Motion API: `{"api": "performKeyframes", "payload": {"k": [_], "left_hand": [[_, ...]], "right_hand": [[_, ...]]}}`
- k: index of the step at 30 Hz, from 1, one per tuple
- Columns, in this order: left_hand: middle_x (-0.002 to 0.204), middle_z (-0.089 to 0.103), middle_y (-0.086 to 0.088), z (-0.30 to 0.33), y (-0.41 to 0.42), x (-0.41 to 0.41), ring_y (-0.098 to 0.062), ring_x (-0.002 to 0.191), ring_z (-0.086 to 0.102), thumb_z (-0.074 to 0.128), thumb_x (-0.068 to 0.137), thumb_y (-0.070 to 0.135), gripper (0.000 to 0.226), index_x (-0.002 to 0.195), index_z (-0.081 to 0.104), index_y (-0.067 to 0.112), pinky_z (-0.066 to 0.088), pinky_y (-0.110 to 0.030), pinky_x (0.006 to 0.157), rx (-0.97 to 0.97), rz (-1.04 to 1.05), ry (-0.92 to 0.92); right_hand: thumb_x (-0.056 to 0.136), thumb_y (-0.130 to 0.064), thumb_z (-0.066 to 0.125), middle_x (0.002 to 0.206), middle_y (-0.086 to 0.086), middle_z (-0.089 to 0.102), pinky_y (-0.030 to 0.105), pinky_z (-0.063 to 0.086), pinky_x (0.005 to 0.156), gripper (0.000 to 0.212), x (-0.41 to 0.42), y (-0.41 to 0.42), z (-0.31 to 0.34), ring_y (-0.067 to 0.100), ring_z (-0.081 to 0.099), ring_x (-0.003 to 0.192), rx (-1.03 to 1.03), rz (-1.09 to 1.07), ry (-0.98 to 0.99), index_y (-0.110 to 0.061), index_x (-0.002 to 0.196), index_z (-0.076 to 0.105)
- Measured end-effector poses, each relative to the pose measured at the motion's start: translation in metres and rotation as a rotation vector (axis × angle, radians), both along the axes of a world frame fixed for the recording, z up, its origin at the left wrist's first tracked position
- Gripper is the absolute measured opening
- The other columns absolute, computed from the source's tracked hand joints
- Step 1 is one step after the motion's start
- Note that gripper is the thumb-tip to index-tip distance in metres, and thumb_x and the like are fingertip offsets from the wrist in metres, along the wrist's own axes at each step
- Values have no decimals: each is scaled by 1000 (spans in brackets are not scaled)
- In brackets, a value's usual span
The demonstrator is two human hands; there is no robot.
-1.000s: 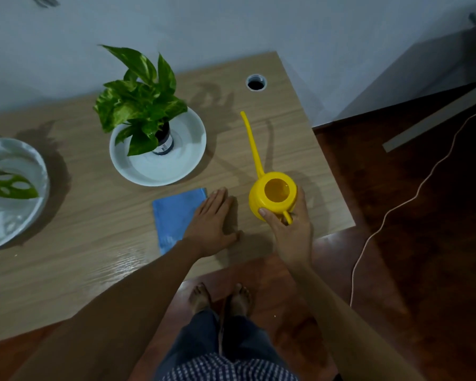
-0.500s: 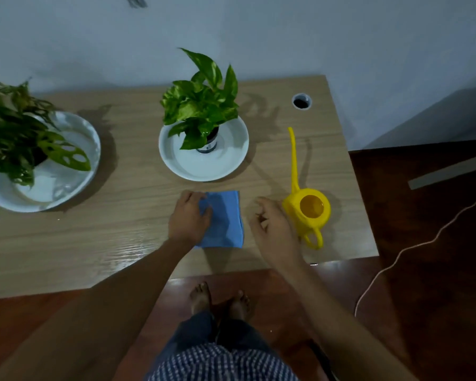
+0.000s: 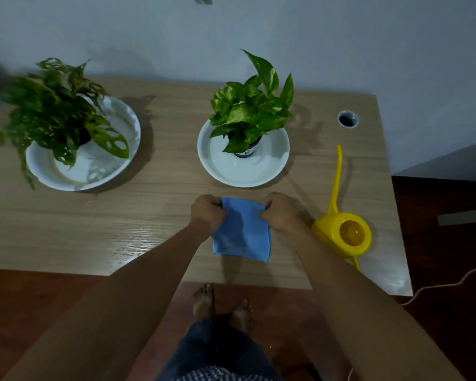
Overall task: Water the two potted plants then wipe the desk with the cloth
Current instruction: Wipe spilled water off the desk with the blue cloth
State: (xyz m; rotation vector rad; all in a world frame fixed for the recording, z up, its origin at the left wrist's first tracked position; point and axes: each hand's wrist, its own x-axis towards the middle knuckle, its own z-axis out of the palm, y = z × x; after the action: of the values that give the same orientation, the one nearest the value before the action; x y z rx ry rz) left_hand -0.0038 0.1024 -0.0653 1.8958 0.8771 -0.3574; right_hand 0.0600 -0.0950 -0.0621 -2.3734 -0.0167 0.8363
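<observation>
A folded blue cloth (image 3: 241, 232) lies near the front edge of the wooden desk (image 3: 149, 224). My left hand (image 3: 207, 213) pinches its far left corner and my right hand (image 3: 279, 213) pinches its far right corner. Behind the cloth, a light-green leafy plant (image 3: 252, 105) stands in a small pot on a white dish (image 3: 272, 166). At the left, a darker plant (image 3: 55, 111) with holed leaves stands on a second white dish (image 3: 121, 149). A yellow watering can (image 3: 344, 235) with a long spout rests on the desk, right of my right hand, untouched.
A round cable hole (image 3: 347, 119) sits at the desk's back right corner. A white wall (image 3: 259, 37) runs behind the desk. The desk's right edge drops to a dark red floor (image 3: 451, 270) with a pale cable (image 3: 437, 287). My bare feet (image 3: 220, 303) stand under the front edge.
My right hand let go of the watering can and moved left onto the cloth. My left hand shifted from a flat rest to gripping the cloth's corner. The view swung left, showing both plants.
</observation>
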Motion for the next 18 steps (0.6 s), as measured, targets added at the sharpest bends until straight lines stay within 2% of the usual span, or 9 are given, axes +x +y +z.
{"api": "performKeyframes", "payload": {"k": [1,3,6,9,11,13,16,18], "left_hand": [[91,77,-6,1,1,-1,-26,96,72,75,74,7,12,81,76,15,57,-37,88,-74,52,-12],[85,74,-7,9,4,-7,-23,84,69,78,76,6,9,82,73,10,58,-39,79,-209,112,-40],[81,68,-9,27,11,-22,-23,77,64,72,81,4,10,81,64,11,51,-34,67,-426,144,-65],[80,66,-5,44,27,-42,-18,78,64,60,87,-3,20,79,58,16,49,-28,72,-562,122,-69],[91,69,-7,55,39,-53,-20,88,66,64,90,1,18,84,59,18,50,-34,84,-598,110,-79],[98,71,-8,66,52,-60,-21,91,69,66,94,8,12,93,59,17,53,-38,88,-591,118,-110],[96,71,-10,81,70,-67,-19,82,69,67,97,13,21,109,51,17,57,-34,76,-467,147,-185],[80,69,-5,89,80,-75,-16,69,63,64,99,14,27,111,41,22,55,-31,63,-414,137,-240]], "right_hand": [[80,-12,74,85,2,67,39,56,74,17,-1,1,4,22,66,85,33,-7,2,-20,78,59],[82,-9,72,73,-2,58,33,46,65,23,-9,1,17,15,57,71,129,-42,-4,-19,74,53],[89,-7,63,70,-1,50,29,37,58,16,-28,-4,36,10,45,62,269,-58,-14,-15,84,50],[95,-9,60,76,0,53,27,38,60,14,-43,-2,52,9,48,65,403,-35,-29,-16,101,50],[99,-16,61,97,0,64,28,45,69,22,-49,7,65,11,60,82,478,-42,-28,-22,118,52],[103,-18,58,109,-2,64,30,49,80,32,-54,20,75,11,62,95,529,-39,-55,-25,131,48],[105,-12,51,84,5,53,30,45,72,41,-60,45,78,14,51,75,569,-39,-121,-31,138,38],[104,-8,47,79,4,49,32,43,68,39,-64,64,74,15,48,69,574,-45,-153,-36,130,40]]}}
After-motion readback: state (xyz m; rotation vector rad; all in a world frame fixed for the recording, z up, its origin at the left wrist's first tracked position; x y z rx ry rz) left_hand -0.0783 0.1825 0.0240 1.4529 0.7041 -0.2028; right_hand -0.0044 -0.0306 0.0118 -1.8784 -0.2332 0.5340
